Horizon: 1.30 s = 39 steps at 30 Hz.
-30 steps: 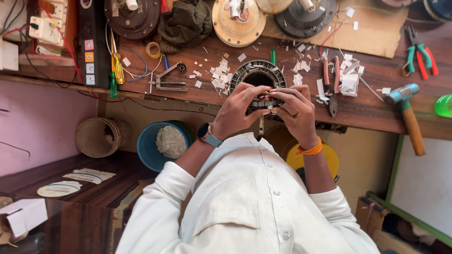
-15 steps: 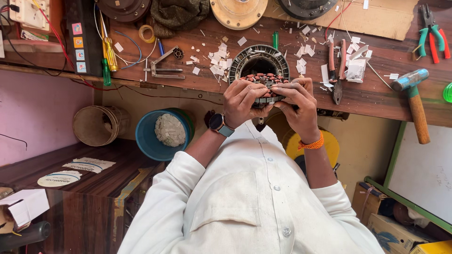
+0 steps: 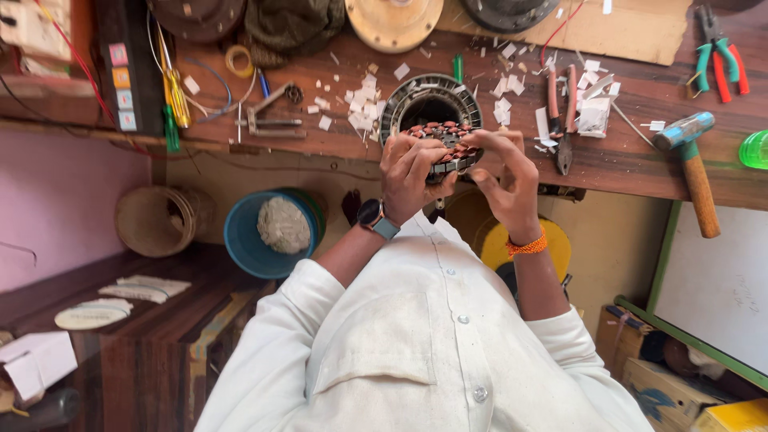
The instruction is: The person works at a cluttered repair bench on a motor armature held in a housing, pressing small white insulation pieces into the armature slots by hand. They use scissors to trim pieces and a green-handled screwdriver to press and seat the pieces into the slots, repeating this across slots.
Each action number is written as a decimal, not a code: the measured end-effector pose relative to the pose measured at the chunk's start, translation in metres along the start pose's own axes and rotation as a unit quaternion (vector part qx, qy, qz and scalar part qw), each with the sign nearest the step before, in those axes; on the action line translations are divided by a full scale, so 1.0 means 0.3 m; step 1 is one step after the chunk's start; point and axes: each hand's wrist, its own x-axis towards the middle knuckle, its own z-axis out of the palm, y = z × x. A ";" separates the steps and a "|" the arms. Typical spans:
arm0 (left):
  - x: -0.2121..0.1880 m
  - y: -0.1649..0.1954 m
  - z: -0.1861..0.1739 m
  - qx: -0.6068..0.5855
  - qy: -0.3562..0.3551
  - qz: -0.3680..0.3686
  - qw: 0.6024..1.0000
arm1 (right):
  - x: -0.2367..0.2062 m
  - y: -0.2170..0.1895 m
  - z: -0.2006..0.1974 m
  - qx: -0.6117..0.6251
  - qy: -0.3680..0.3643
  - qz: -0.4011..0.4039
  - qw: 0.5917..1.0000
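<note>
My left hand [image 3: 410, 174], with a wristwatch, and my right hand [image 3: 506, 182], with an orange thread band, together hold a round motor stator [image 3: 446, 142] with reddish copper coils. They hold it at the front edge of the wooden workbench [image 3: 624, 160]. The fingers of both hands press on its rim and windings. Just behind it on the bench lies a larger grey metal ring housing [image 3: 429, 94]. My white shirt fills the lower part of the view.
White paper scraps [image 3: 362, 108], red-handled pliers [image 3: 560, 108], green-and-red pliers [image 3: 720, 54], a blue-headed hammer [image 3: 694, 168] and a yellow screwdriver [image 3: 173, 88] lie on the bench. Below it stand a blue tub [image 3: 254, 234] and a round basket [image 3: 150, 221].
Both hands have kept hold of the stator, and the fingers have shifted slightly on its windings. The view has moved down a little and closer.
</note>
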 end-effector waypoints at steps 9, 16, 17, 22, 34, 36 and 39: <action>0.047 0.125 -0.060 0.103 -0.111 -0.043 0.987 | 0.157 0.147 -0.004 -0.067 0.136 0.195 0.969; 0.071 0.109 -0.018 0.078 -0.072 -0.040 0.994 | 0.303 0.175 0.047 -0.157 0.093 0.111 0.977; 0.076 0.106 -0.012 0.088 -0.058 -0.026 0.994 | 0.320 0.170 0.055 -0.177 0.087 0.090 0.976; 0.115 0.095 0.003 0.116 -0.028 0.030 0.992 | 0.398 0.140 0.075 -0.257 0.047 0.146 0.954; 0.152 0.066 -0.001 0.049 -0.060 0.037 0.996 | 0.507 0.203 0.044 -0.260 -0.008 0.194 0.946; 0.156 0.057 -0.025 0.031 -0.105 0.018 0.994 | 0.495 0.197 0.003 -0.039 0.037 0.218 0.974; 0.156 0.047 -0.054 0.011 -0.165 -0.009 0.986 | 0.384 0.188 -0.100 0.397 0.155 0.280 0.860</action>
